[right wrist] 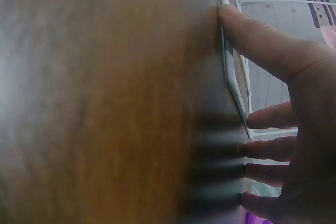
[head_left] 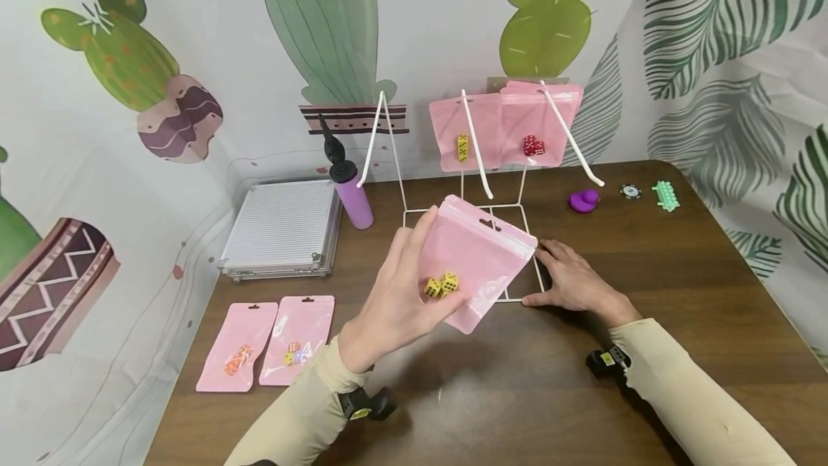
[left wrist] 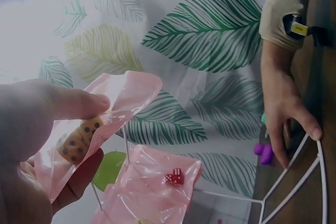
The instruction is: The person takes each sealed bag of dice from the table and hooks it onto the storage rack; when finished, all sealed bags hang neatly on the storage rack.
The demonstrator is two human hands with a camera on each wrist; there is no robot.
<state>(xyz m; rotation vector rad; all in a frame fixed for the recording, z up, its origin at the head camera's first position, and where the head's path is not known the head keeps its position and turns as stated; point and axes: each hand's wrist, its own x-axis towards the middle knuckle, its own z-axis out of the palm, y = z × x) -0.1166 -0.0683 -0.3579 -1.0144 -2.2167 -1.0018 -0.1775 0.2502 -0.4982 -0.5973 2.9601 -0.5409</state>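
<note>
Left hand (head_left: pixel 394 300) grasps a pink zip pouch (head_left: pixel 481 254), lifted above the table (head_left: pixel 679 286) in front of the white wire rack (head_left: pixel 453 185). Pouch glossy, translucent, hang hole at its top edge, tilted; two yellow dice (head_left: pixel 441 285) with dark pips sit low inside, under the thumb. Right hand (head_left: pixel 572 279) lies flat, fingers straight, pressing the rack's base frame on the table

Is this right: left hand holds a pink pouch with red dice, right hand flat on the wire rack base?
Not quite: the dice in the pink pouch held by the left hand are yellow, per the head view. The right hand does rest on the wire rack base.
</note>
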